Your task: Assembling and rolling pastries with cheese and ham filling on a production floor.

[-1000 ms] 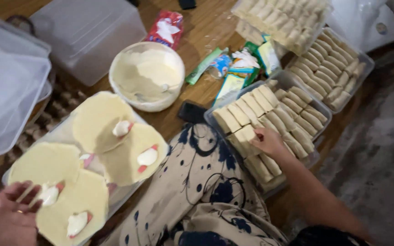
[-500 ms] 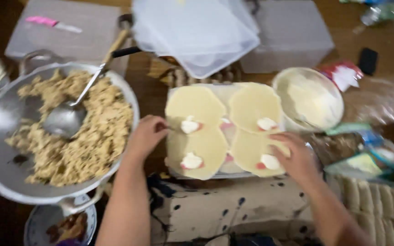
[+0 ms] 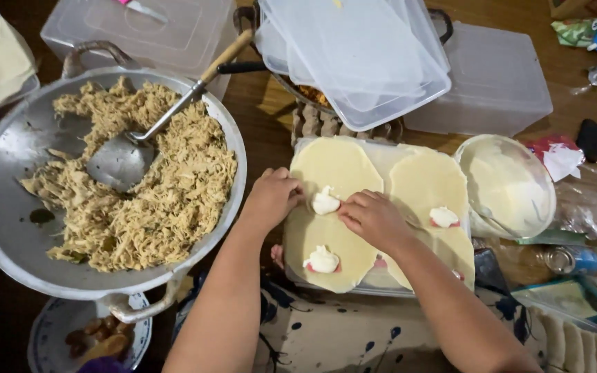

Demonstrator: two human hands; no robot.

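A brown wooden floor point(image 3: 271, 131) lies under evenly spread light.

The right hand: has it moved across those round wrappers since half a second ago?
Yes. The right hand has moved from the lower right wrapper to the white dollop on the upper left wrapper, near the left hand.

Four wrappers point(image 3: 336, 166), three dollops point(image 3: 325, 202)

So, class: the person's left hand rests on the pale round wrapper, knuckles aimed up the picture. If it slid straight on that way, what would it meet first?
Probably the far edge of the wrapper, then the woven mat under the clear plastic lids. The left hand sits low, so depth is uncertain.
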